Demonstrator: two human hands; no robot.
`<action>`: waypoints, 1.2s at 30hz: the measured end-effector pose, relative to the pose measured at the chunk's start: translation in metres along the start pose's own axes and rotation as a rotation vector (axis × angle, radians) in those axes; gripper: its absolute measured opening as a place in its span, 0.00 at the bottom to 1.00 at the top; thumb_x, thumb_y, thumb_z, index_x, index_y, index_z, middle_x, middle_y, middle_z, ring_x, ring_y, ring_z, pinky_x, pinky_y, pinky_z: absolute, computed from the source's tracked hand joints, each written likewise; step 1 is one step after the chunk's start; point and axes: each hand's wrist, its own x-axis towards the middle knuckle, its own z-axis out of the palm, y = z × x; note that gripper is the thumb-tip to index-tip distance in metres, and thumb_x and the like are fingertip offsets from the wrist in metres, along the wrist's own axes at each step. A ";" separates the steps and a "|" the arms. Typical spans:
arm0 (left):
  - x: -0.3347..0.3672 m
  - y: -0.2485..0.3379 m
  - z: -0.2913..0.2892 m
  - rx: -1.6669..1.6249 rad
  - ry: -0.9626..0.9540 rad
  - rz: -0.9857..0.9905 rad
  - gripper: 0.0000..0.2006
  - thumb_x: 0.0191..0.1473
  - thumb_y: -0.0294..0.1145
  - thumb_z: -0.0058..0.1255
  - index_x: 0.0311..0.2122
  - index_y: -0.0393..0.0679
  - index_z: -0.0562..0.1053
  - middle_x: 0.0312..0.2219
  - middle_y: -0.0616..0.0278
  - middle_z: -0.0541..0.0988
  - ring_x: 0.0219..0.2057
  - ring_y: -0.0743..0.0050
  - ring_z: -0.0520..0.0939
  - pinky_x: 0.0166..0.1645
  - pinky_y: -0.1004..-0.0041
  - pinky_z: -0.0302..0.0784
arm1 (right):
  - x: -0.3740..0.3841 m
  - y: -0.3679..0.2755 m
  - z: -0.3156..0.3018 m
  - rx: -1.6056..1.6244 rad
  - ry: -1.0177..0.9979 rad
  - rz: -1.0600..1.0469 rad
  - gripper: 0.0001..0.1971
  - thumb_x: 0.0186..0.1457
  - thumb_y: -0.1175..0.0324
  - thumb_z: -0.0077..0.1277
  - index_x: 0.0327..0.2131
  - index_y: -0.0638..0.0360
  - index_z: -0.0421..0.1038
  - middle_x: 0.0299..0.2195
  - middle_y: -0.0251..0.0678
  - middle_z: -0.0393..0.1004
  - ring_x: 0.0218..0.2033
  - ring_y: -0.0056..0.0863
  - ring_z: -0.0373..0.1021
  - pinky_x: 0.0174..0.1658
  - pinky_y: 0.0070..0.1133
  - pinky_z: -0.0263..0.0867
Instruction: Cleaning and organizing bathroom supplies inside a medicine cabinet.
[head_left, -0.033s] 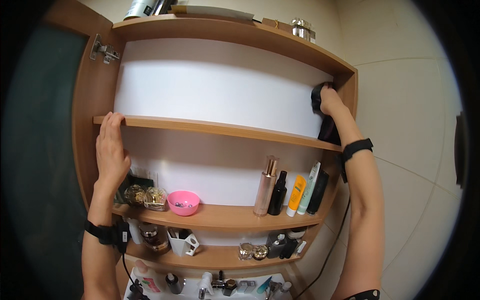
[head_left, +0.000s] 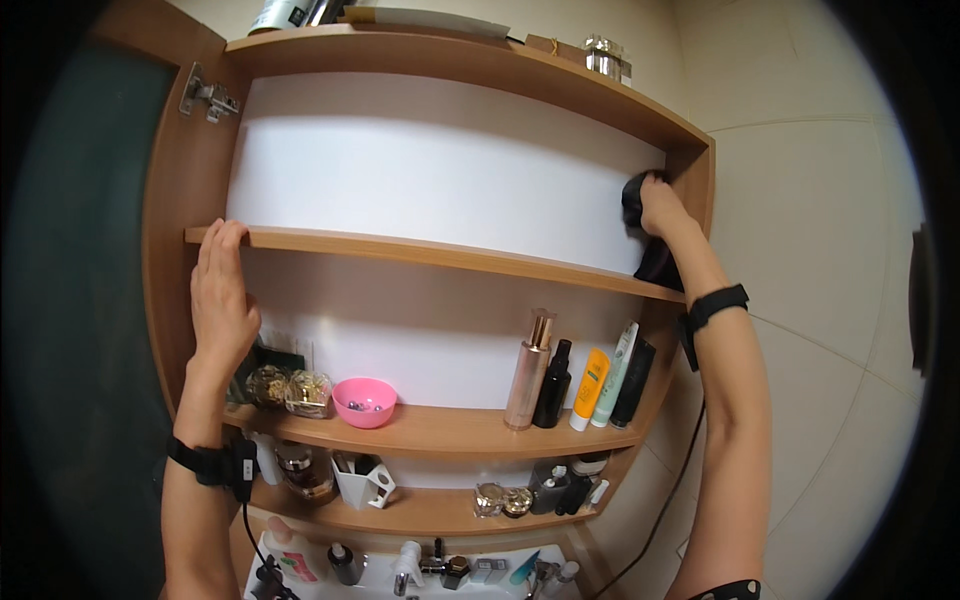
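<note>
A wooden wall cabinet with a white back panel fills the view. My left hand lies flat, fingers up, against the front edge of the upper shelf at its left end and holds nothing. My right hand is raised into the top right corner of the upper compartment. It presses a black cloth against the back panel, and the rest of the cloth hangs down onto the shelf. Both wrists wear black bands.
The middle shelf carries a pink bowl, glass jars, a rose-gold bottle, a black bottle and an orange tube. Lower shelves hold a white holder and small jars. The dark cabinet door stands open at the left; the tiled wall is to the right.
</note>
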 end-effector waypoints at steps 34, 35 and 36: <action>0.000 -0.012 -0.009 0.001 -0.068 -0.016 0.33 0.32 0.10 0.42 0.51 0.42 0.59 0.50 0.50 0.66 0.58 0.49 0.62 0.49 0.58 0.66 | -0.093 -0.194 -0.084 0.759 -0.535 -0.521 0.29 0.53 0.43 0.45 0.25 0.66 0.74 0.20 0.38 0.71 0.22 0.26 0.66 0.27 0.24 0.62; 0.000 -0.012 -0.009 -0.011 -0.078 -0.020 0.33 0.32 0.10 0.42 0.51 0.42 0.60 0.50 0.51 0.66 0.58 0.49 0.62 0.49 0.58 0.67 | -0.096 -0.198 -0.091 0.643 -0.522 -0.516 0.28 0.53 0.43 0.44 0.23 0.64 0.73 0.19 0.36 0.70 0.22 0.25 0.65 0.27 0.23 0.62; 0.002 -0.006 -0.008 -0.024 -0.049 -0.014 0.33 0.32 0.10 0.42 0.51 0.42 0.60 0.50 0.51 0.66 0.58 0.49 0.62 0.48 0.58 0.67 | -0.098 -0.207 -0.098 0.533 -0.504 -0.523 0.27 0.53 0.44 0.43 0.22 0.62 0.73 0.19 0.35 0.69 0.22 0.24 0.65 0.27 0.23 0.61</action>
